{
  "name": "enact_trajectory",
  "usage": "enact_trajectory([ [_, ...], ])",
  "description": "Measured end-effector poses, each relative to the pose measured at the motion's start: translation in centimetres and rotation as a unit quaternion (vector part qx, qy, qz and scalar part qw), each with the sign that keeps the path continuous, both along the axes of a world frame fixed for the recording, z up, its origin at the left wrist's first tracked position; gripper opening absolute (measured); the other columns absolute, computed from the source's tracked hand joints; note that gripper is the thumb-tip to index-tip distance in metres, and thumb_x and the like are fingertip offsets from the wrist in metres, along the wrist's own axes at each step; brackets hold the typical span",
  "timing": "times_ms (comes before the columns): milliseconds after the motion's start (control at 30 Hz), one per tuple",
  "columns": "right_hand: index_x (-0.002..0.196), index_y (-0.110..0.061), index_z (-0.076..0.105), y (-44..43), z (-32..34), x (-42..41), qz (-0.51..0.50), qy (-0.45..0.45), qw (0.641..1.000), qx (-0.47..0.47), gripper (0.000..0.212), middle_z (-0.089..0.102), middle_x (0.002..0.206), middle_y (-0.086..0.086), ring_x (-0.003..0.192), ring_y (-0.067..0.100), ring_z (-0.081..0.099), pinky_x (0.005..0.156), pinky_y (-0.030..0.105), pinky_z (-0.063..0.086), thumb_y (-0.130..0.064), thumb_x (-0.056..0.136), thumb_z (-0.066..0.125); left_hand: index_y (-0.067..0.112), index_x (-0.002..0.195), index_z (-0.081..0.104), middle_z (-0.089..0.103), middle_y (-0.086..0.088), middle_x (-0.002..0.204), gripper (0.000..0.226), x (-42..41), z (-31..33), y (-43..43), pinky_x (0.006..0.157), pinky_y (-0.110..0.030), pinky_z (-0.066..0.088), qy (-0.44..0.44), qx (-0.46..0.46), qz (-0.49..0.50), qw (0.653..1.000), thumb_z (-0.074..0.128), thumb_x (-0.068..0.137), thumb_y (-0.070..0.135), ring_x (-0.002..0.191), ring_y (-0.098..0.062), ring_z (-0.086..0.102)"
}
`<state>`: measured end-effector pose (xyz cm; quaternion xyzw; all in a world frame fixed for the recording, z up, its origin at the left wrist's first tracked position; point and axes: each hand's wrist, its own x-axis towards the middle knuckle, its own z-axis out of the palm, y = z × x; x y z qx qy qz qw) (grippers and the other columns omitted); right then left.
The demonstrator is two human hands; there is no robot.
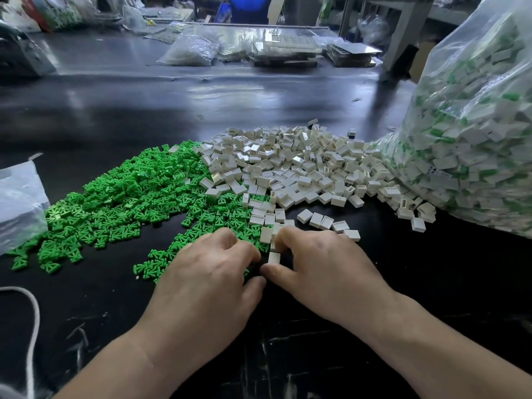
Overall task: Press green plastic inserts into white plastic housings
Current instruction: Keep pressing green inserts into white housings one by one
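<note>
White housings (472,136) with green inserts (511,96) inside clear bag (496,20)

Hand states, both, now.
Left hand: fingers curled over the inserts; cannot tell whether it holds one.
Right hand: closed, pinching a housing.

We see a dark table (144,110), a white cord (34,318) at its near left, a crumpled plastic bag (20,203) beyond it, and stacked trays (285,47) far back.
</note>
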<state>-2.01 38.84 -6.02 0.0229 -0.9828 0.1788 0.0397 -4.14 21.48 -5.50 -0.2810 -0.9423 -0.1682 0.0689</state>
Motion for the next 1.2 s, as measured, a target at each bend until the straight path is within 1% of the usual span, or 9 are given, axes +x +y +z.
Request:
enact_trajectory([
  [200,0.093,-0.027,0.048,-0.1,-0.1,-0.2,0.013,0.03,0.999,0.007,0.013,0.052,0.076,-0.007,0.077,0.023,0.055,0.062,0.033,0.034,-0.039,0.088,0.05,0.029,0.088,0.068,0.051,0.01,0.08,0.018,0.1,-0.1,0.5,0.066,-0.027,0.031,0.008,-0.014,-0.009,1.0,0.069,0.08,0.045,0.073,-0.015,0.051],
  [367,0.09,-0.026,0.056,0.8,0.3,-0.4,-0.023,0.002,0.999,-0.045,0.01,0.058,0.073,-0.005,0.078,0.023,0.057,0.069,0.035,0.049,-0.034,0.087,0.05,0.028,0.085,0.069,0.051,0.009,0.078,0.019,0.0,-0.3,0.7,0.066,-0.028,0.033,0.027,-0.017,-0.007,0.999,0.069,0.08,0.046,0.071,-0.017,0.051],
  [500,0.082,-0.026,0.065,1.8,1.1,-0.4,-0.043,-0.021,0.985,-0.166,0.014,0.063,0.067,-0.009,0.059,0.004,0.056,0.053,0.022,0.043,-0.029,0.086,0.052,0.027,0.105,0.069,0.061,0.01,0.09,0.029,0.0,-0.2,0.6,0.071,-0.03,0.044,0.012,0.03,-0.005,0.999,0.066,0.084,0.046,0.082,-0.015,0.058],
  [600,0.08,-0.022,0.068,1.8,1.9,0.1,-0.032,-0.114,0.89,-0.44,0.017,0.059,0.06,-0.004,0.041,0.008,0.043,0.037,0.02,0.032,-0.021,0.084,0.052,0.035,0.105,0.067,0.061,0.018,0.092,0.03,0.1,0.2,0.8,0.075,-0.023,0.046,-0.036,0.141,-0.008,0.989,0.056,0.082,0.051,0.085,-0.002,0.056],
  [667,0.079,-0.021,0.069,1.4,2.1,0.4,-0.011,-0.166,0.831,-0.531,0.02,0.059,0.063,0.003,0.039,0.011,0.039,0.036,0.017,0.027,-0.014,0.086,0.051,0.036,0.095,0.067,0.06,0.022,0.087,0.022,0.2,0.4,0.9,0.072,-0.013,0.041,-0.046,0.191,-0.009,0.981,0.057,0.081,0.049,0.085,0.002,0.056],
  [767,0.08,-0.024,0.068,1.1,2.0,0.4,0.006,-0.201,0.812,-0.549,0.02,0.064,0.068,0.007,0.037,0.011,0.04,0.036,0.015,0.027,-0.014,0.091,0.054,0.034,0.093,0.067,0.058,0.022,0.086,0.017,0.4,0.6,0.8,0.071,-0.013,0.04,-0.037,0.191,-0.011,0.981,0.059,0.082,0.045,0.084,0.001,0.056],
  [867,0.086,-0.022,0.068,1.2,2.0,0.4,0.026,-0.215,0.799,-0.561,0.016,0.068,0.073,0.009,0.037,0.009,0.042,0.034,0.015,0.028,-0.023,0.098,0.058,0.032,0.098,0.066,0.058,0.018,0.089,0.02,0.5,0.6,0.8,0.071,-0.023,0.045,-0.011,0.172,-0.033,0.984,0.055,0.087,0.043,0.082,-0.004,0.056],
  [1033,0.104,-0.015,0.069,2.4,2.0,-0.2,-0.035,-0.192,0.769,-0.608,0.013,0.063,0.068,0.012,0.036,0.011,0.04,0.034,0.014,0.027,-0.014,0.098,0.056,0.031,0.119,0.061,0.059,0.019,0.106,0.036,0.5,0.3,1.1,0.083,-0.012,0.041,-0.002,0.167,-0.032,0.985,0.048,0.089,0.047,0.095,0.001,0.053],
  [1200,0.103,-0.008,0.059,3.8,2.3,-0.7,-0.062,-0.165,0.682,-0.71,0.009,0.058,0.067,0.011,0.038,0.011,0.04,0.031,0.014,0.028,-0.01,0.098,0.051,0.026,0.101,0.075,0.066,0.004,0.096,0.025,0.2,-0.3,1.3,0.071,-0.038,0.052,0.043,-0.005,-0.128,0.991,0.059,0.087,0.039,0.084,-0.022,0.057],
])
